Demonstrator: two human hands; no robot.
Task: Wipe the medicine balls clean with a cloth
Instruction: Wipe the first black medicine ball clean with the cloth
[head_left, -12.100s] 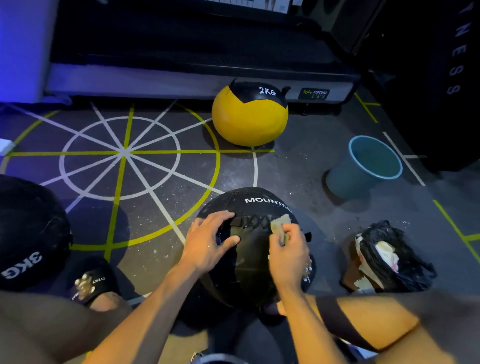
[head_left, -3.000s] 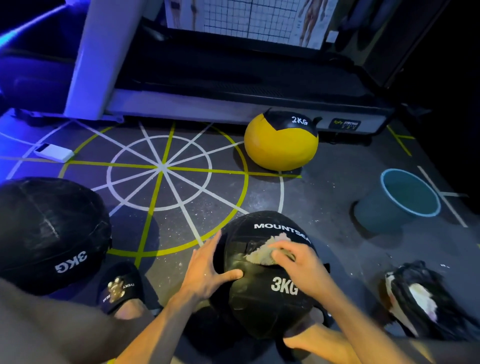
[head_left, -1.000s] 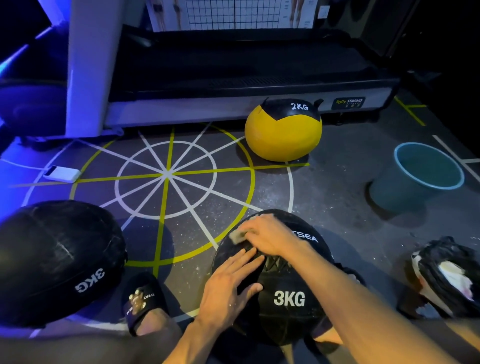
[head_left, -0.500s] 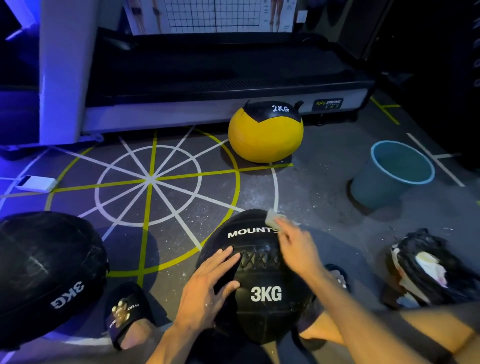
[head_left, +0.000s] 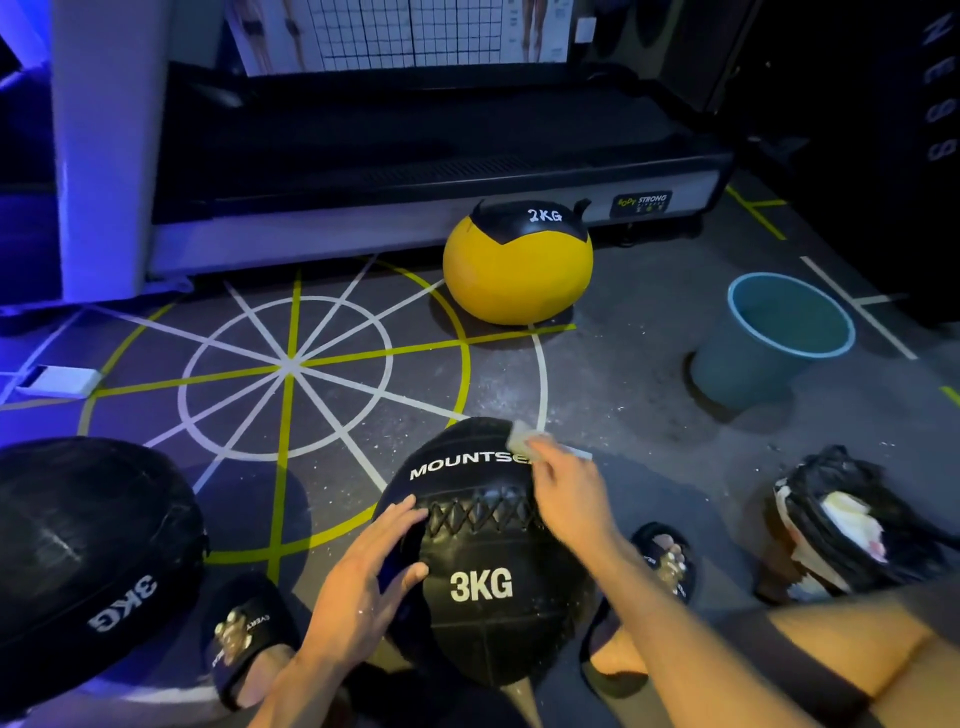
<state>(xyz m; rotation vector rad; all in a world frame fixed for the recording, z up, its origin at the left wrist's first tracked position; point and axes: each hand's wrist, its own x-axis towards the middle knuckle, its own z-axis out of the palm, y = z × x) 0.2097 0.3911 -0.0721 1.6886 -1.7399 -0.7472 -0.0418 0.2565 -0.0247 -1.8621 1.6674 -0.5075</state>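
We wipe top of black leather 3KG medicine ball (head_left: 483, 571): right hand (head_left: 569, 499) fingers pinch small pale cloth (head_left: 519, 441), left hand (head_left: 363, 582) fingers spread flat, steadying ball. Round yellow 2KG ball (head_left: 514, 275) near treadmill edge and other black 3KG ball (head_left: 88, 561): cleaned or not, we cannot tell.

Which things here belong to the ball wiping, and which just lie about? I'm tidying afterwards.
In the job: black ball between the feet, cloth, right hand, left hand, second black ball, yellow ball.

Lying about: bucket, black bag, white box.

Front black ball (head_left: 483, 587) reads "MOUNTSE", "3KG"; left black ball (head_left: 93, 561) "3KG"; yellow ball (head_left: 517, 270) "2KG".
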